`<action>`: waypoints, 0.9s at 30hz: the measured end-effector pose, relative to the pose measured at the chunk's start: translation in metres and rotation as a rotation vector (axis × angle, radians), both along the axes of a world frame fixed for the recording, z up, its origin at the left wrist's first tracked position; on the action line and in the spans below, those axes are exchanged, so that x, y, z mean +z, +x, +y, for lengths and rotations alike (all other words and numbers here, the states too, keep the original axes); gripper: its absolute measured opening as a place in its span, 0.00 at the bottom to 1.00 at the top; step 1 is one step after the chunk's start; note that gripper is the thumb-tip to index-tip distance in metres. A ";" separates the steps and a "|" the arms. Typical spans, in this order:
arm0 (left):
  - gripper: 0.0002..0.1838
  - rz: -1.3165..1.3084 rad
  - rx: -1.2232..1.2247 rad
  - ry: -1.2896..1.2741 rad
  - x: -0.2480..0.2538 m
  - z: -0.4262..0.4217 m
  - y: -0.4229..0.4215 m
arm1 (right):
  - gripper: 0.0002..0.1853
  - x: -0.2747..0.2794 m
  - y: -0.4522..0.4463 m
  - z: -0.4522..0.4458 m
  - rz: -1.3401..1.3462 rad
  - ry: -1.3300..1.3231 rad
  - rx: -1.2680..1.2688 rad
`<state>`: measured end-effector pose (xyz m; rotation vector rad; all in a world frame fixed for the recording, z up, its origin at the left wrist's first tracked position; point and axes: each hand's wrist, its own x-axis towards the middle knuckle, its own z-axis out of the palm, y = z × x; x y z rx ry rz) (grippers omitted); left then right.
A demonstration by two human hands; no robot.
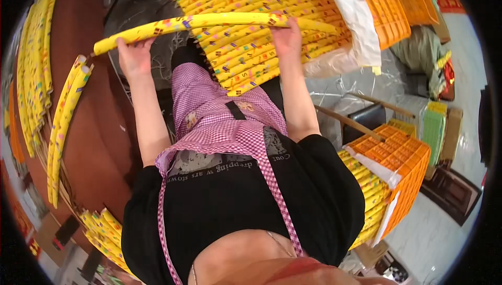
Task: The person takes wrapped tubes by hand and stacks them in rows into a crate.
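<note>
A long yellow tube with a colourful printed pattern (170, 25) stretches across in front of me, curved in this wide view. My left hand (135, 57) supports it near its left end, fingers curled beneath and around it. Toward the other end, my right hand (287, 39) grips the tube from below, over a stack of similar yellow tubes (235, 0). Whether a second tube lies against the held one near my right hand, I cannot make out. Two more tubes (68, 117) lie side by side on the brown table (99, 143) to my left.
The stack rests in an orange plastic crate (384, 10) with a white liner (361, 13). Behind my right side stands another orange crate (405, 162) holding yellow tubes. More tubes (36, 70) line the table's far left edge. A wooden bar (350, 123) juts out at right.
</note>
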<state>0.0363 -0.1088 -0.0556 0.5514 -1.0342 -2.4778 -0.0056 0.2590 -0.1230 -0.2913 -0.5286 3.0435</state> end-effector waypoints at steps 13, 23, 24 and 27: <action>0.29 -0.168 0.088 0.099 -0.070 -0.036 0.013 | 0.15 0.012 0.008 -0.005 -0.062 0.396 -0.104; 0.31 -0.240 0.133 0.152 -0.090 -0.056 0.020 | 0.15 0.010 -0.006 0.052 -0.215 0.409 -0.329; 0.33 -0.241 0.127 0.143 -0.090 -0.057 0.020 | 0.16 0.012 -0.006 0.054 -0.211 0.377 -0.326; 0.34 -0.258 0.144 0.198 -0.097 -0.068 0.023 | 0.18 0.004 -0.010 0.065 -0.181 0.401 -0.309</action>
